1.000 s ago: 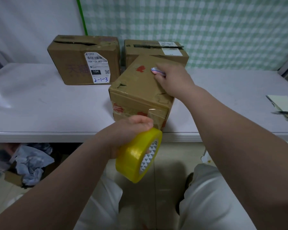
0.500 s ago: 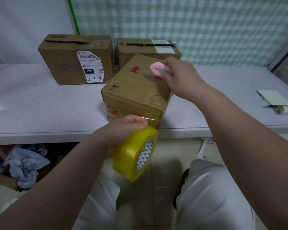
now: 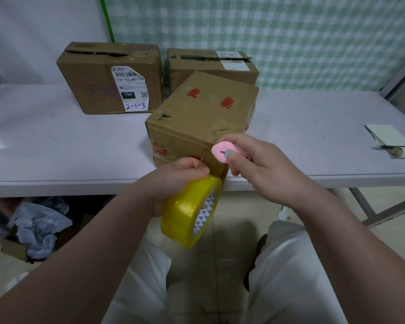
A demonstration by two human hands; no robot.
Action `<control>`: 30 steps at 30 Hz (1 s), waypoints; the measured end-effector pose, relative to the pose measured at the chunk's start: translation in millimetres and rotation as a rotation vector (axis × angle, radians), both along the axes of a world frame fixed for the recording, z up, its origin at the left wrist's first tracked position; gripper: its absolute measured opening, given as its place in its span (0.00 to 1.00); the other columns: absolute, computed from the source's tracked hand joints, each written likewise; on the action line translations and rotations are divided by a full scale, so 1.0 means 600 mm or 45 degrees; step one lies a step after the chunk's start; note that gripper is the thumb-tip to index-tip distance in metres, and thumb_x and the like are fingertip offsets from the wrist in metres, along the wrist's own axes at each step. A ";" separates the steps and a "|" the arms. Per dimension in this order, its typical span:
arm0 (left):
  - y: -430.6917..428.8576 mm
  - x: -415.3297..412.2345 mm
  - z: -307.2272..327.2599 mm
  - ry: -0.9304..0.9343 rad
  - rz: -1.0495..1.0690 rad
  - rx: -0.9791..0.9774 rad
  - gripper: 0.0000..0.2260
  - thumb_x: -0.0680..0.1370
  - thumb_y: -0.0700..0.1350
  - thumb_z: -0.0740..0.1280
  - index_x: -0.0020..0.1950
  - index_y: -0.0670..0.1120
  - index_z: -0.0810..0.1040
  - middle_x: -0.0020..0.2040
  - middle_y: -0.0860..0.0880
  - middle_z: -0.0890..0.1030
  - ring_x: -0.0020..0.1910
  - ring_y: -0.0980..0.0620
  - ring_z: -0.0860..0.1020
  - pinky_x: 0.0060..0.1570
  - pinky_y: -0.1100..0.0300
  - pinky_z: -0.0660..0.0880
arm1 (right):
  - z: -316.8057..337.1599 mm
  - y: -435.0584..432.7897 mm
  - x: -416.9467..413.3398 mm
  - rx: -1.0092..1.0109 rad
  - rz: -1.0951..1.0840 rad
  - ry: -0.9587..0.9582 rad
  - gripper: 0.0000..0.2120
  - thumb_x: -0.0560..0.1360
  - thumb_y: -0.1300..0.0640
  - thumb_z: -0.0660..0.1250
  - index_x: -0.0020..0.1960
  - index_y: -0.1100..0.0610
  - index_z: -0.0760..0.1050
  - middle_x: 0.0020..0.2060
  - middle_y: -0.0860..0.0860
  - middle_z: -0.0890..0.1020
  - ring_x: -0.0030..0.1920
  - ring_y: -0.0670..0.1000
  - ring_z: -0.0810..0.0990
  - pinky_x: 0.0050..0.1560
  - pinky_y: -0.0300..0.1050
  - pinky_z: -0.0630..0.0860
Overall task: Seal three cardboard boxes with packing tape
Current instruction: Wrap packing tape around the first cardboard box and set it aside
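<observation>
Two rear boxes [image 3: 112,78]; tape roll [image 3: 187,211], cutter [image 3: 220,152] fronting box [image 3: 197,118].

The left rear box's label [image 3: 130,88] reads "15H-159-A03-210", "15H", "2-1-3".

Side by side; left hand [image 3: 173,181] curled round tape roll [image 3: 187,217]; right hand [image 3: 264,166] pinching pink cutter [image 3: 221,151]

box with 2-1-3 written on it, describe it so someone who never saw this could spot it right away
On the white table stand three brown cardboard boxes. It is the back left box, below the green pole. Unlike the back right box, labelled on top, and the front box with red marks, its white label faces front.
</observation>
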State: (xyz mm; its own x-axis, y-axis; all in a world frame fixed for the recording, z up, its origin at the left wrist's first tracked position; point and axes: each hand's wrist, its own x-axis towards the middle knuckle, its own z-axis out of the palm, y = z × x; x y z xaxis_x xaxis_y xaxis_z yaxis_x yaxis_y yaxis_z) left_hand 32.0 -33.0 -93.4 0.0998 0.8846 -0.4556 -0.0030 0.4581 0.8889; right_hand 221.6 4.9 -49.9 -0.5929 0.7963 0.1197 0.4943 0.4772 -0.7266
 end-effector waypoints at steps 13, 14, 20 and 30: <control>0.001 0.001 -0.009 -0.106 -0.003 0.002 0.10 0.72 0.47 0.71 0.49 0.47 0.73 0.50 0.38 0.77 0.43 0.41 0.80 0.43 0.45 0.79 | -0.014 -0.020 -0.038 0.600 -0.086 -0.493 0.11 0.83 0.48 0.52 0.58 0.51 0.70 0.39 0.51 0.79 0.39 0.57 0.77 0.38 0.50 0.72; 0.000 0.000 -0.009 -0.096 -0.004 0.009 0.12 0.70 0.47 0.73 0.48 0.47 0.74 0.50 0.38 0.77 0.44 0.41 0.79 0.46 0.43 0.79 | -0.015 -0.021 -0.039 0.625 -0.092 -0.526 0.11 0.83 0.49 0.51 0.58 0.51 0.69 0.38 0.50 0.78 0.39 0.57 0.77 0.36 0.48 0.69; 0.001 0.001 -0.007 -0.030 0.007 0.039 0.17 0.65 0.51 0.70 0.52 0.47 0.75 0.52 0.37 0.79 0.47 0.38 0.79 0.55 0.35 0.75 | -0.019 -0.029 -0.049 0.761 -0.121 -0.620 0.08 0.83 0.51 0.54 0.57 0.51 0.69 0.38 0.50 0.76 0.36 0.57 0.75 0.33 0.46 0.63; 0.005 -0.001 -0.007 -0.107 0.005 0.014 0.08 0.77 0.43 0.67 0.56 0.46 0.74 0.50 0.39 0.79 0.43 0.42 0.81 0.44 0.47 0.80 | -0.027 -0.032 -0.064 0.831 -0.208 -0.772 0.12 0.65 0.58 0.77 0.42 0.54 0.75 0.26 0.47 0.60 0.23 0.52 0.56 0.29 0.33 0.41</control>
